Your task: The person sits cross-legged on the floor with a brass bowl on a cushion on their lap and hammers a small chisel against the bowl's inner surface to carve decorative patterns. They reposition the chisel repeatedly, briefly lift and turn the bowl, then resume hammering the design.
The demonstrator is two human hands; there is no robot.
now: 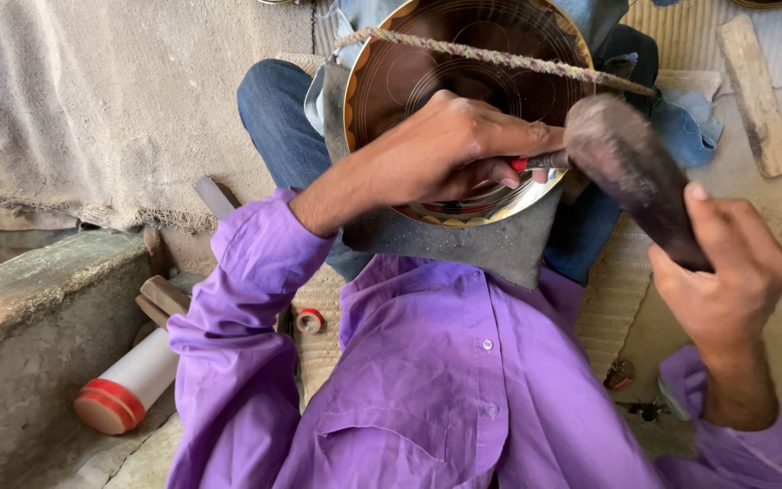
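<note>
white-red cylinder point(128, 391) by stone ledge point(38, 308) | tape roll point(309, 321) | wooden plank point(755, 95) upper right

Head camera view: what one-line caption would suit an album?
Left hand steadies a red-handled chisel on a round engraved metal plate; right hand grips a dark wooden mallet.

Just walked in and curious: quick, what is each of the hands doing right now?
Left hand: closed on a thin red-tipped tool, resting on the round plate.
Right hand: closed around a dark mallet.
</note>
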